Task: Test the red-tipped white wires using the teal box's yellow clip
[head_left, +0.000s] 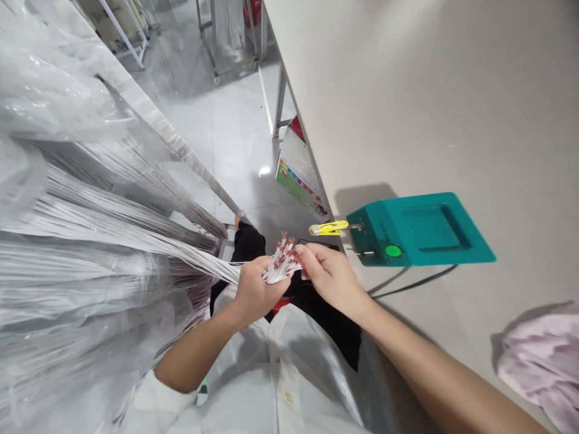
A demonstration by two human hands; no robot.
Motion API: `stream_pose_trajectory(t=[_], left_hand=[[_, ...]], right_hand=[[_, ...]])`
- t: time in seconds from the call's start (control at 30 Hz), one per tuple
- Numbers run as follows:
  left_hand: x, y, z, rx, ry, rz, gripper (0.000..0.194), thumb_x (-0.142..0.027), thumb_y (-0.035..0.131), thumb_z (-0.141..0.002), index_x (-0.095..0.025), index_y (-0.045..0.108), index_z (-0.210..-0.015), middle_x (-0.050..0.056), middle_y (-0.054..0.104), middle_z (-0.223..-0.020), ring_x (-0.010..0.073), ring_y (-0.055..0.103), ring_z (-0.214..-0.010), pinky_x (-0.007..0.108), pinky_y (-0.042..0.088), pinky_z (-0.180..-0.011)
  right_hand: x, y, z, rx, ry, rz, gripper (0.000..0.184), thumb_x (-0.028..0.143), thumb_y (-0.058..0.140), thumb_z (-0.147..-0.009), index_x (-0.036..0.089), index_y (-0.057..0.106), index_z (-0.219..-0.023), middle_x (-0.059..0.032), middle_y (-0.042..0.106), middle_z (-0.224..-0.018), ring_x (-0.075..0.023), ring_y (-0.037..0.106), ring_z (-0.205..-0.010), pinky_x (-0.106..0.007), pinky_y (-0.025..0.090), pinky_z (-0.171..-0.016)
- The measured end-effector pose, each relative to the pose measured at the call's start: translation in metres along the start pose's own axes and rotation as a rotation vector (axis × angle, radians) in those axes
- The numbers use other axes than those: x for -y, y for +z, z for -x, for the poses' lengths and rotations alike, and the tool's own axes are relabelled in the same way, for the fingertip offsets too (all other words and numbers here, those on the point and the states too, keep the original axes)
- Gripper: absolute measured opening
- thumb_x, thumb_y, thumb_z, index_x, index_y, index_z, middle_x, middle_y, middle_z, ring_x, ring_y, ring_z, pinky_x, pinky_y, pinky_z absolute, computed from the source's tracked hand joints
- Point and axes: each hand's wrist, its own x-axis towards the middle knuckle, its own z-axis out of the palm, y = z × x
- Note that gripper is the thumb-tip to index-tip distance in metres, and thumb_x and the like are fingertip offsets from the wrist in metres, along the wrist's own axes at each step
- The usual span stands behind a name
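My left hand is closed around a bundle of thin white wires with reddish-brown tips that fan out above the fist. The wires run back to the left into a large mass of white strands under clear plastic. My right hand is beside the bundle, its fingers pinched on the wire tips. Just right of both hands sits a teal box-shaped machine with a green button and a yellow-handled clip sticking out of its left side.
The machine stands on a pale grey table whose edge runs diagonally. A black cable trails from the machine. A pinkish cloth lies at the lower right. A printed bag sits on the floor below, with metal frames farther off.
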Motion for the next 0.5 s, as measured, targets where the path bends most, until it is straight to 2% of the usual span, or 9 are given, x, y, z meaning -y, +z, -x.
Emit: stream_pose_trajectory(t=[0.1,0.2,0.33,0.5], left_hand=[[-0.0045,-0.0021,-0.0012,-0.021,0.005,0.007,0.017,-0.028,0.058,-0.075,-0.016,0.055,-0.063,0.001,0.056,-0.062,0.0127,0.051,-0.059,0.023,0.041,-0.059],[-0.0093,-0.0038,-0.0028,-0.034,0.015,0.004,0.02,-0.03,0.057,-0.076,-0.016,0.055,-0.062,0.0,0.054,-0.061,0.0123,0.05,-0.059,0.023,0.041,-0.059],[-0.0093,-0.0033,-0.0034,-0.05,0.011,-0.012,0.023,-0.031,0.057,-0.076,-0.015,0.054,-0.059,-0.001,0.053,-0.058,0.0114,0.05,-0.057,0.022,0.041,-0.057],[-0.003,-0.0004,-0.0029,-0.047,-0.003,0.006,0.016,-0.029,0.059,-0.074,-0.015,0.059,-0.066,0.001,0.059,-0.065,0.0124,0.053,-0.06,0.023,0.043,-0.059]], right_hand=[[-0.0002,-0.0028,0.0,-0.007,0.142,-0.256,0.045,0.055,0.038,-0.085,0.019,0.051,-0.061,0.0018,0.05,-0.045,-0.0114,0.048,-0.043,-0.023,0.039,-0.045],[0.0003,-0.0026,0.0014,-0.018,0.124,-0.339,0.044,0.057,0.043,-0.083,0.018,0.057,-0.068,0.0017,0.051,-0.048,-0.0114,0.049,-0.045,-0.023,0.041,-0.046],[0.0008,0.0006,0.0043,0.062,0.144,-0.457,0.037,0.054,0.051,-0.08,0.019,0.055,-0.068,0.0025,0.05,-0.052,-0.0114,0.051,-0.045,-0.023,0.04,-0.041],[-0.001,0.0033,0.0041,0.089,0.149,-0.475,0.028,0.046,0.062,-0.074,0.019,0.058,-0.072,0.0011,0.057,-0.055,-0.0112,0.052,-0.046,-0.022,0.041,-0.041]])
